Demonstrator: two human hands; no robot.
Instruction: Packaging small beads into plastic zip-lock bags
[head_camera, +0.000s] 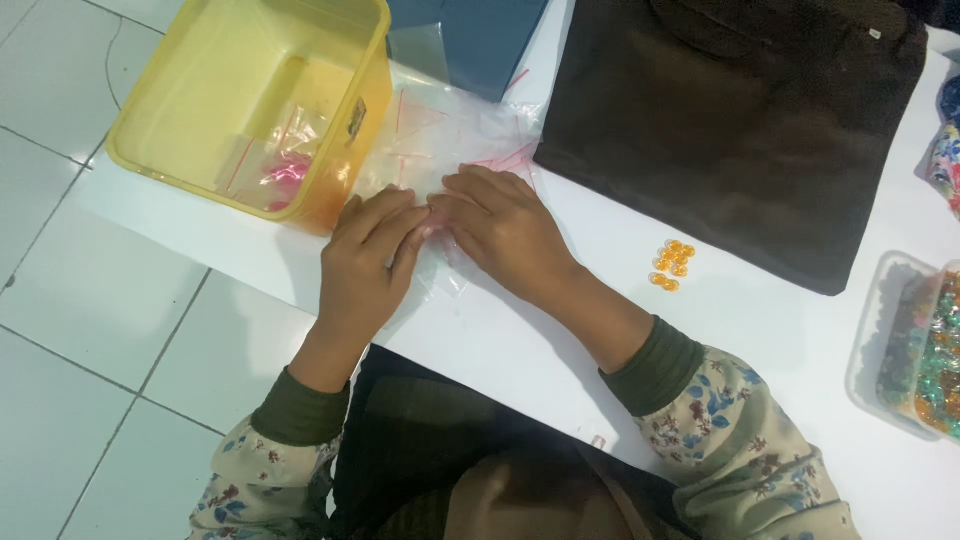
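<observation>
While both hands are pressing the small clear bag flat on the tabletop, I am keeping the left grip and right grip pinching its edge; orange beads are lying at three o'clock; sliding fingertips evenly should be sealing it best.

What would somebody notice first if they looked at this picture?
Probably the big yellow tub at the top left of the white table, with small bags lying inside it. Next, the left hand and right hand pressing together on a clear plastic bag in the middle. A little cluster of orange beads glows just right of the hands.
</observation>
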